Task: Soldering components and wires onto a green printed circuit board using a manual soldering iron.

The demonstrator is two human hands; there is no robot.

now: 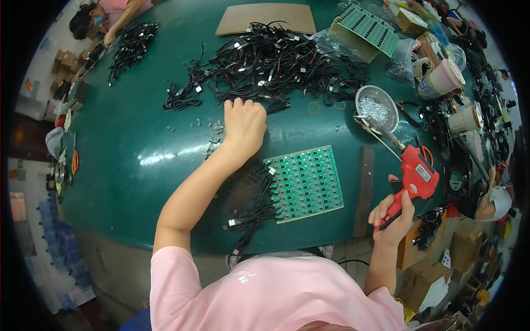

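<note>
My left hand (244, 126) is closed, knuckles up, at the near edge of a heap of black USB cables (259, 60). Its fingertips are hidden, so what they hold cannot be made out. My right hand (393, 216) grips the handle of a red soldering gun (415, 172). The gun's metal tip and thin side tube point away from me, over a round dish (377, 106) of silvery bits. Between my arms lies a green circuit board panel (309, 185) with rows of small parts. Several black cables (251, 193) meet its left edge. Small grey pieces (214, 135) lie scattered beside my left wrist.
A dark bar (363, 190) lies right of the panel. Stacked green boards (364, 30), plastic bags and tubs (441, 80) crowd the far right. Cardboard (265, 18) lies behind the heap. Orange-handled scissors (75, 160) are at the left edge. Another person (118, 16) works at far left.
</note>
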